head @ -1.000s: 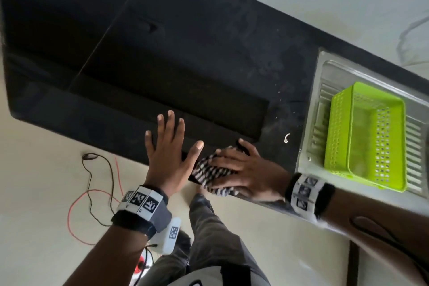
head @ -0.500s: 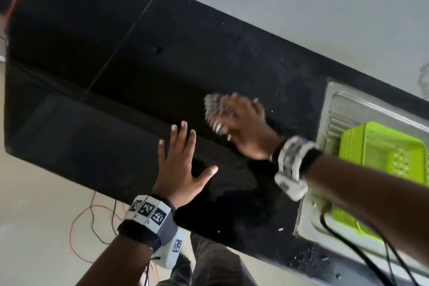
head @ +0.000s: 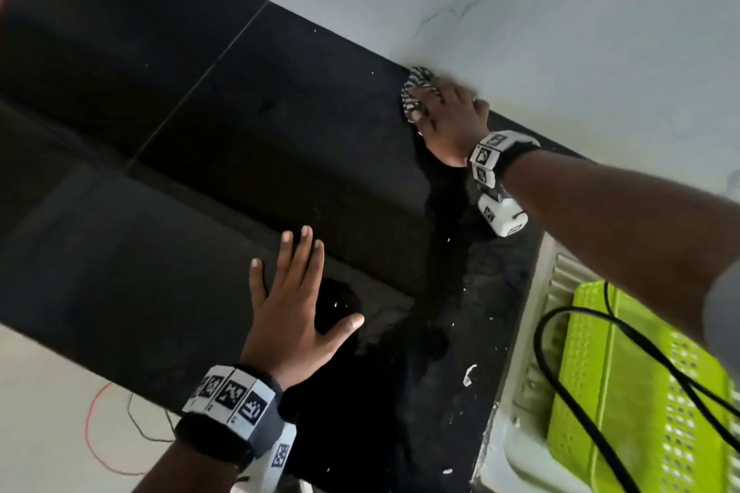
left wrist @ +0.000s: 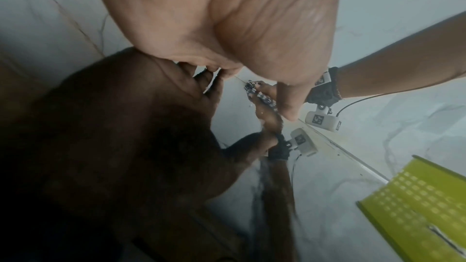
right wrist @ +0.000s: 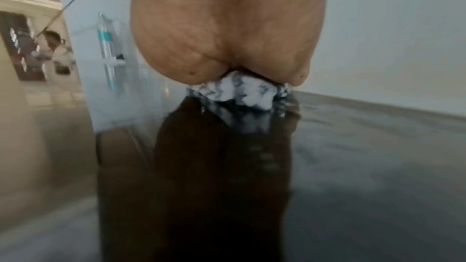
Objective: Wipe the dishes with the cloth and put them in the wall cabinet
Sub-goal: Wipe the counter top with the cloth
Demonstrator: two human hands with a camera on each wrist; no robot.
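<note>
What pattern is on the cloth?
Black-and-white checks or zigzags on the cloth; clearest in the head view, blurred in the right wrist view.

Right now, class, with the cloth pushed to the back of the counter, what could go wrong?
1. The right hand presses the cloth against the wall; it may smear the wall.
2. White crumbs lie near the sink edge; a return sweep could push them in.
3. The black cable over the green basket might snag.

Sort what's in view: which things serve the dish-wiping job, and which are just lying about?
In use:
- checkered cloth, gripped by right hand at the wall
- left hand, flat on black countertop

Lying about:
- green basket on drainboard
- red cable
</note>
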